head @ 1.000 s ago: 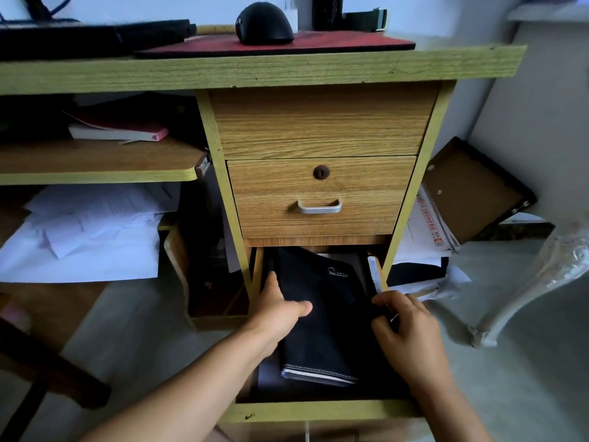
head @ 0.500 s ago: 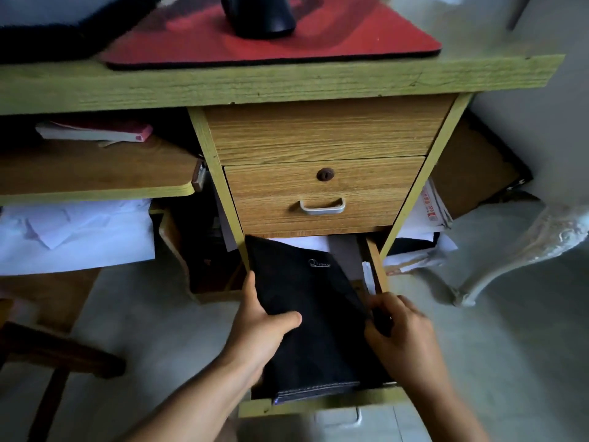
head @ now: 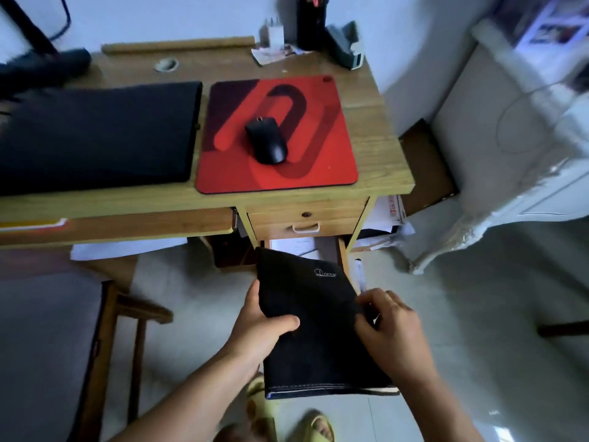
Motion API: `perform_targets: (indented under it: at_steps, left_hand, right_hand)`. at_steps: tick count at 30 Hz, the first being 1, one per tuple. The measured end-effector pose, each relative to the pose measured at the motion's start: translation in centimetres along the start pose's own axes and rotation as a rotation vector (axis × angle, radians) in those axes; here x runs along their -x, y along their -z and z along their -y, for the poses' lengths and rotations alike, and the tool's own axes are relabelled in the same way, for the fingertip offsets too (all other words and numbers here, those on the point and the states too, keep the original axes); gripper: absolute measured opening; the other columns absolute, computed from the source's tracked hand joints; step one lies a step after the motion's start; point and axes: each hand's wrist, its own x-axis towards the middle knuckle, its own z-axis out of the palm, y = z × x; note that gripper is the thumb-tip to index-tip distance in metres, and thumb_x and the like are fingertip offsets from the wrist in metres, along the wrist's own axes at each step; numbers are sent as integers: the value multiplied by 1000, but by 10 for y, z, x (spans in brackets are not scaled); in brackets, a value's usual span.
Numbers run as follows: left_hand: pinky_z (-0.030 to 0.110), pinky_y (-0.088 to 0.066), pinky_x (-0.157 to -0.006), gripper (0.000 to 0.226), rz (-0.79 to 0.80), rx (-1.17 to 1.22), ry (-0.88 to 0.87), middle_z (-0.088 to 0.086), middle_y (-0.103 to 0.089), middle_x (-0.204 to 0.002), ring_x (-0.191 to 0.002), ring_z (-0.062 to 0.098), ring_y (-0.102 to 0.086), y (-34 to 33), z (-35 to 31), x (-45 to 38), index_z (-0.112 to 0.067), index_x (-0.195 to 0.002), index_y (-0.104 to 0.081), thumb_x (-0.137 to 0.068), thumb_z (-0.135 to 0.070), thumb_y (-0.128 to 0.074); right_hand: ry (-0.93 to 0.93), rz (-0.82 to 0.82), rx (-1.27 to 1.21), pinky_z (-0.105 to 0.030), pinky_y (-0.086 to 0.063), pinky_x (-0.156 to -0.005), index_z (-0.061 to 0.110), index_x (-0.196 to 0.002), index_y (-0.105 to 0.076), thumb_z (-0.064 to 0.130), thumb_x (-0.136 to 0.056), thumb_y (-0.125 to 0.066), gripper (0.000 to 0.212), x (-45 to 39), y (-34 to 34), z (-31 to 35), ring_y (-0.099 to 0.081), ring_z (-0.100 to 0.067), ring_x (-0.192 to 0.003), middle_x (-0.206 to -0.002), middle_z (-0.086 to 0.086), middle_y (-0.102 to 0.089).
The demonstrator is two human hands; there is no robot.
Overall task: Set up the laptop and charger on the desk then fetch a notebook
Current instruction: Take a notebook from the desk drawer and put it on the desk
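Observation:
A black notebook [head: 314, 327] with a small white logo on its cover is held in the air in front of the desk, below the drawers. My left hand [head: 261, 327] grips its left edge, thumb on the cover. My right hand [head: 390, 327] grips its right edge. On the wooden desk [head: 379, 122] a closed black laptop [head: 95, 135] lies at the left. A white charger plug [head: 274, 35] stands at the back of the desk.
A black mouse [head: 266, 140] rests on a red mouse pad [head: 277, 132]. A shut drawer with a white handle [head: 306, 228] sits above the open bottom drawer [head: 331, 247] holding papers. A wooden chair [head: 105, 339] is at the left, white furniture [head: 510, 154] at the right.
Both hands have lifted the notebook up out of the bottom drawer. My view has risen from the drawer front to above the desk top.

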Motion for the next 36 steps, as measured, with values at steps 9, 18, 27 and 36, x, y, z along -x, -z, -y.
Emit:
perform_targets:
  at_steps: [9,18,27,36]
  left_hand:
    - [17,-53,-64,78,32,14,-184,-18,-72,-94,-87,4,-68,10,-91,104,-44,-123,-42,-66,2,-72]
    - [29,-51,-84,95,-51,120,-392,-17,-61,-111,-98,3,-63,11,-162,99,-36,-142,-23,-71,6,-70]
    - [12,-51,-65,97,-28,101,-441,-9,-58,-121,-96,-7,-58,11,-237,-12,-38,-142,-21,-70,2,-72]
    - [16,-47,-76,97,30,60,-417,-5,-50,-130,-107,6,-55,-12,-285,-116,-33,-144,-18,-72,4,-71]
  right_hand:
    - [153,-72,-15,-32,-44,-64,19,-89,-63,10,-72,-64,19,31,102,75,-59,-21,-72,-87,-2,-63]
    - [304,-187,-26,-24,-38,-62,18,-94,-62,11,-76,-63,19,-14,141,129,-51,-10,-71,-91,2,-60]
    - [273,-251,53,-15,-34,-56,18,-100,-62,14,-79,-63,21,-124,146,151,-48,-8,-71,-91,8,-51]
    - [158,-199,136,-12,-33,-57,19,-102,-59,16,-83,-60,19,-213,133,139,-50,-7,-74,-96,6,-53]
